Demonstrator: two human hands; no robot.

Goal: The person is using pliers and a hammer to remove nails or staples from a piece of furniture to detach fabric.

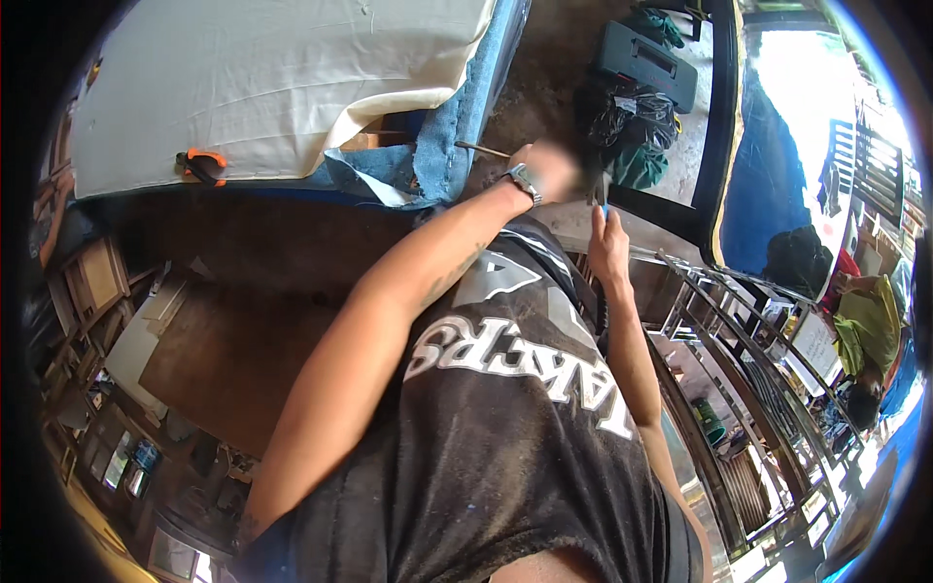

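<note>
My left hand point(552, 173), with a watch on its wrist, is partly blurred. It is closed around a thin rod-like tool point(483, 150), whose tip points left at the blue upholstery fabric point(445, 160). My right hand point(609, 255) is closed on a hand tool point(601, 194) that shows some blue and dark grey; its exact kind is unclear. The upholstered piece has cream cloth point(282, 78) over its large face. At the corner nearest my left hand the cloth and blue fabric are folded back, baring wood point(389, 133). Orange-and-black pliers point(202, 166) lie on the cream cloth.
Beyond my hands stand a grey toolbox point(648, 63) and a black plastic bag point(632, 117), with dark green cloth point(639, 167) beside them. A dark-framed blue panel point(763, 165) is at the right. Metal racks point(748, 379) flank my right arm; a brown board point(224, 360) lies at left.
</note>
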